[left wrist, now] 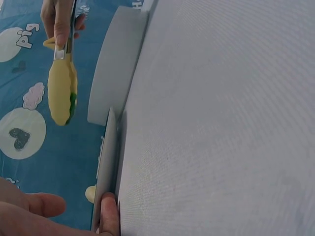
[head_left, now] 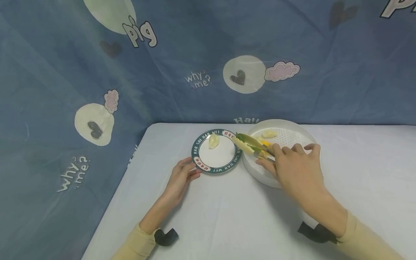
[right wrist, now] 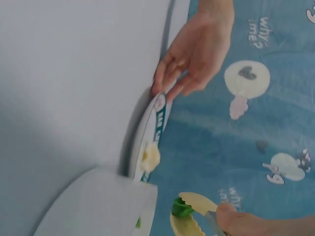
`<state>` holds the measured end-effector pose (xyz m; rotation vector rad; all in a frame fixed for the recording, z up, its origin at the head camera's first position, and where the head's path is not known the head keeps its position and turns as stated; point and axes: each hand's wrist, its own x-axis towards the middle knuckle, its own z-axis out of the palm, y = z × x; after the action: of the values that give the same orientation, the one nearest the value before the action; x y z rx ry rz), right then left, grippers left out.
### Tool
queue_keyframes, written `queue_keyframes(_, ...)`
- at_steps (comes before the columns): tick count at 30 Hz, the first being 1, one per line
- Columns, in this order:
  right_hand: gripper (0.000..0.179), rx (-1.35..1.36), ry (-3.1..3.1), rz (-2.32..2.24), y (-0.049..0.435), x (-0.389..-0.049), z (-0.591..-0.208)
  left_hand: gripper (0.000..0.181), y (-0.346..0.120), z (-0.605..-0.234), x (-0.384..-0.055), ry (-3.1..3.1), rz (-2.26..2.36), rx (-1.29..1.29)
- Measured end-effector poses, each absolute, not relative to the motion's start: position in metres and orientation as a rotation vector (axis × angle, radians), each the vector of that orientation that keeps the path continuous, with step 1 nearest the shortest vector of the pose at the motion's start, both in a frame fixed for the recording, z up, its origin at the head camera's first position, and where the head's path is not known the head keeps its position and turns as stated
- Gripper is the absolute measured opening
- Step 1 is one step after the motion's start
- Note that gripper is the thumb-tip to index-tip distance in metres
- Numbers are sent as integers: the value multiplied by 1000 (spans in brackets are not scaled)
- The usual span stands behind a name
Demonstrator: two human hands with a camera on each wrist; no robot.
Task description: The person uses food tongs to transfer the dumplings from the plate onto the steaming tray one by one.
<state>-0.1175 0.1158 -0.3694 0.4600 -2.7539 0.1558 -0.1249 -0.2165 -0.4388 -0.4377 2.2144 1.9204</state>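
My right hand point(head_left: 299, 171) grips the metal arms of small tongs point(head_left: 247, 145) with yellow scalloped ends. Between those ends sits a crinkled green piece point(right wrist: 182, 207), mostly covered. The tongs hang in the air where the basket and the plate come close. At the left rim of a white plate point(head_left: 216, 157) with a green lettered border, my left hand point(head_left: 180, 177) touches the edge with its fingers. In the left wrist view, one finger point(left wrist: 109, 216) lies low against the plate's underside. A pale yellow lump point(head_left: 213, 141), kind unclear, rests on the plate.
Right of the plate stands a round white basket point(head_left: 260, 177) with a perforated bottom. It holds a pale piece point(head_left: 269, 134) and something orange point(head_left: 266, 143), partly hidden by the tongs. A white cloth covers the table point(head_left: 227, 216); a blue printed curtain point(head_left: 182, 47) hangs behind.
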Motion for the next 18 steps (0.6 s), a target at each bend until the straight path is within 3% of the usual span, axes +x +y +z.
queue_keyframes(18,53,466,-2854,100,152,-97,-382,63,-217,-440,-126,2208,1940,-438)
